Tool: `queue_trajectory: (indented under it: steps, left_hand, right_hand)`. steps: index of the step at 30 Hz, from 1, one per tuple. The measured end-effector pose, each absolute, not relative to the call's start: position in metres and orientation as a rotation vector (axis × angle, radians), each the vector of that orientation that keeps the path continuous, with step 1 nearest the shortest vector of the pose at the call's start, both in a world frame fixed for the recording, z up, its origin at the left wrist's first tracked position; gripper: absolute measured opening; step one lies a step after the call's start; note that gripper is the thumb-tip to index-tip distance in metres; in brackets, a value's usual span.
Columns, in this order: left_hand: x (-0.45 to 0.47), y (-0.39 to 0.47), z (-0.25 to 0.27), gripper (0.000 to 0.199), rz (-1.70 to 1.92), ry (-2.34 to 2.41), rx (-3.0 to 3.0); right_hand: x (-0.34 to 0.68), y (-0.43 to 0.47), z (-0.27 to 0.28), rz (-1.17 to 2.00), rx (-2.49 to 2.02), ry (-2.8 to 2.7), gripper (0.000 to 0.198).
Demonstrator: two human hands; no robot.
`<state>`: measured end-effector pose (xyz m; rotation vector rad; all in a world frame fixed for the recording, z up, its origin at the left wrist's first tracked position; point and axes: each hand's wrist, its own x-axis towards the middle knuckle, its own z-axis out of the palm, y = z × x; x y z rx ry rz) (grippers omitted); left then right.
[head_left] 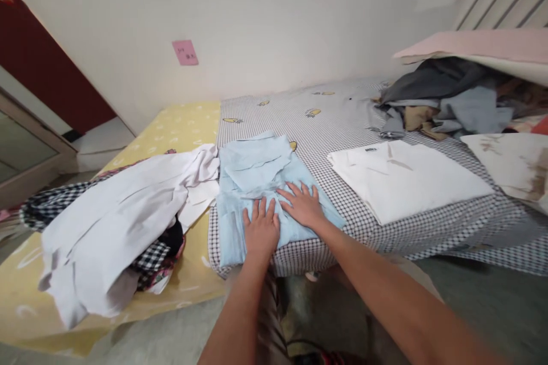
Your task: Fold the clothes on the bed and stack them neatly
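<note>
Garment, pale blue (257,168), lying flat beneath two palms on the checked sheet (317,142).
Its long axis runs toward the wall (299,17); left hand (262,231) and right hand (303,206) rest on its nearer half, spread wide, gripping nothing, the right slightly farther in. Cloth under the palms is hidden; layers can't be counted.

Bed (240,291): yellow cover (184,122) left, checked sheet (351,120) right. Yellow side carries a clothes heap (128,222), white garment on top. Checked side: light-blue garment (261,165) laid flat, folded white shirt (411,182), grey-and-tan pile (458,100).
</note>
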<state>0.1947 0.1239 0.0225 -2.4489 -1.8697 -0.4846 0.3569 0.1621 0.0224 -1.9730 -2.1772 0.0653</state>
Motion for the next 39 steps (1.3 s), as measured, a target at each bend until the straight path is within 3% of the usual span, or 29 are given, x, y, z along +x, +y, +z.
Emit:
queue_trajectory:
  steps: [11,16,20,30,39]
  left_hand:
    - [0.194,0.128,0.024,0.052,-0.372,-1.912,-2.449]
    - [0.194,0.133,0.025,0.053,-0.285,-1.963,-2.443]
    - [0.196,0.134,0.021,0.054,-0.308,-1.973,-2.449]
    - [0.161,0.164,0.057,0.049,-0.242,-1.874,-2.635]
    - [0.162,0.182,0.037,0.053,-0.138,-1.962,-2.618]
  right_hand:
    - [0.355,0.165,0.022,0.135,-1.938,-2.131,0.051]
    - [0.356,0.166,0.047,0.346,-1.948,-2.045,0.055]
    - [0.354,0.155,0.065,0.097,-1.791,-2.009,0.054]
    - [0.357,0.158,0.014,0.083,-1.944,-2.131,0.048]
    - [0.357,0.161,0.006,0.082,-1.899,-2.105,0.047]
